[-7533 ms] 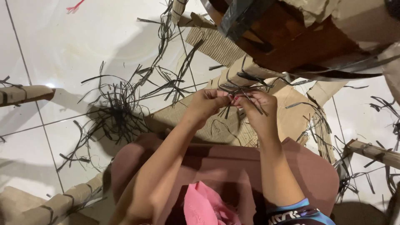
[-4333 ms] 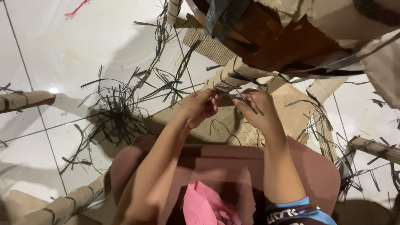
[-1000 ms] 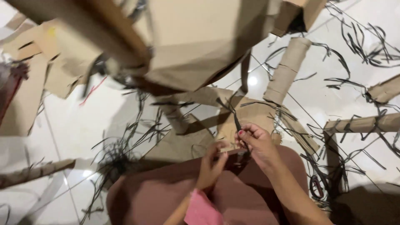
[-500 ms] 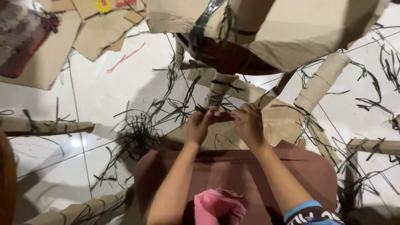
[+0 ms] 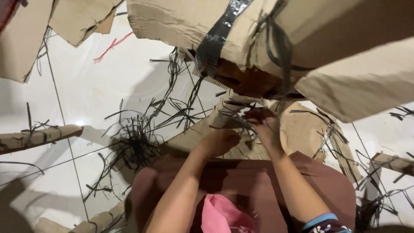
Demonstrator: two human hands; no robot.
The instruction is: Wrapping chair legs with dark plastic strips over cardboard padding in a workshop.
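Leftmost, a rolled cardboard tube (image 5: 36, 137) lay on the white tiled floor (image 5: 86, 82), bound with thin black strips; far left, flat cardboard sheets (image 5: 73, 17) overlapped the frame's edge, with a red scrap (image 5: 111, 45) on the tiles just right of them; nearer the middle, a loose tangle of black plastic strips (image 5: 136, 140) spread across the floor, its strands running toward the far side; near edge, a second cardboard roll (image 5: 97, 220) showed in part beside the brown-clad lap (image 5: 241, 177), on which a pink cloth (image 5: 222, 215) rested.

Centre: left hand (image 5: 221, 142), fingers curled closed into a loose fist, just above flat corrugated cardboard (image 5: 194, 138); what it gripped could not be told; right hand (image 5: 266, 125), just right and slightly farther, fingers bent and pinching a thin black strip (image 5: 235, 117) that ran left from the fingertips to a wrapped cardboard leg (image 5: 233, 108); the two hands sat near each other, not touching.

Above and far: a large cardboard structure (image 5: 345, 51) with dark tape (image 5: 215, 36) and black strips tied round it, overhanging both hands; right, more flat cardboard (image 5: 310, 129) and strips; far right, another cardboard tube (image 5: 394, 164) among strands.
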